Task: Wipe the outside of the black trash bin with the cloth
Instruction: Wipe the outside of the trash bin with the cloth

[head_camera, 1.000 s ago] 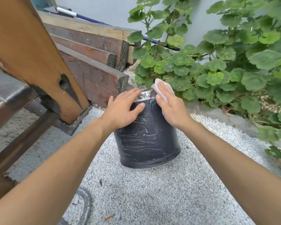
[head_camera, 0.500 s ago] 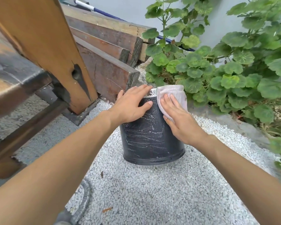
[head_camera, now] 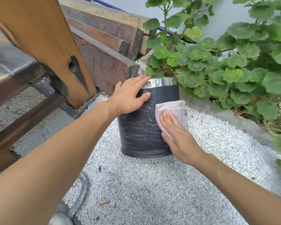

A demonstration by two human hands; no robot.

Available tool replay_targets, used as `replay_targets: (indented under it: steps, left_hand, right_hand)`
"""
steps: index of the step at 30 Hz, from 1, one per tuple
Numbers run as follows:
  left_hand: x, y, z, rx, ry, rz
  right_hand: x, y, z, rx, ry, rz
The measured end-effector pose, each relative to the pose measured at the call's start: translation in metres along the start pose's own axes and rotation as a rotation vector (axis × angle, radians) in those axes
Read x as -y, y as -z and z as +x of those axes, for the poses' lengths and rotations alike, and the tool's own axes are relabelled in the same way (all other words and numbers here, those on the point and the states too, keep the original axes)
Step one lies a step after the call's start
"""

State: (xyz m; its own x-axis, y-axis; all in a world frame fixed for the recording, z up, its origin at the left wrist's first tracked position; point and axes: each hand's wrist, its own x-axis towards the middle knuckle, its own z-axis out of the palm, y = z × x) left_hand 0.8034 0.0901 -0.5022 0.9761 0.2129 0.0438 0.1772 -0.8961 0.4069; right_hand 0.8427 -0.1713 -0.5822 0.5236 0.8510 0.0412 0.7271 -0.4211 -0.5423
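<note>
The black trash bin (head_camera: 141,133) with a shiny metal rim stands upright on white gravel. Its left and lower side is streaked with white marks; a strip at the upper right is plain black. My left hand (head_camera: 128,96) lies flat over the bin's upper left side and rim, holding it steady. My right hand (head_camera: 177,137) presses a pale pink cloth (head_camera: 172,108) flat against the bin's right side, about halfway down. The far side of the bin is hidden.
Stacked wooden beams (head_camera: 104,51) and a slanted wooden post (head_camera: 52,46) stand close on the left. A leafy green plant (head_camera: 225,65) crowds the bin's right and back, behind a concrete curb (head_camera: 243,120). A grey hose (head_camera: 81,198) lies on the gravel (head_camera: 152,192) near me.
My right hand has slid the cloth down from the bin's rim to the middle of its right side, leaving a plain black strip above. The left hand stays on the upper left.
</note>
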Motion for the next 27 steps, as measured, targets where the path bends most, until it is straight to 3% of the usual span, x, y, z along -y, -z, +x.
replay_targets:
  steps: [18, 27]
  left_hand:
    - [0.004, 0.000, 0.009, 0.038, -0.004, 0.058]
    - [0.001, 0.008, 0.004, 0.048, -0.049, 0.086]
  right_hand:
    - [-0.018, -0.024, -0.083, 0.289, 0.055, -0.067]
    - [-0.007, -0.007, -0.080, 0.122, -0.162, 0.395]
